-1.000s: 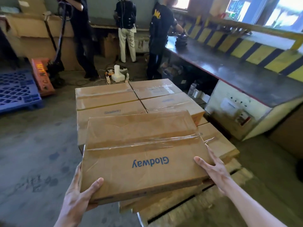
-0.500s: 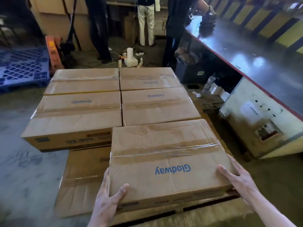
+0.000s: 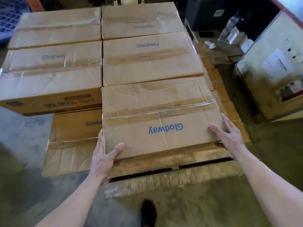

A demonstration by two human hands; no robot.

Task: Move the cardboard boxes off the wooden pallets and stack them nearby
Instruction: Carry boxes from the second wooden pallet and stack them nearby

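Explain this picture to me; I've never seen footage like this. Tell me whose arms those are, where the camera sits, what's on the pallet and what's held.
No machine here: a person works with bare hands. The one camera sits on their head, looking down, so the arms reaching in are their own. A wooden pallet carries taped cardboard boxes printed Glodway. The left hand and right hand press the sides of the nearest box, thumbs on top. A lower box lies at the left. Their shoe shows at the bottom.
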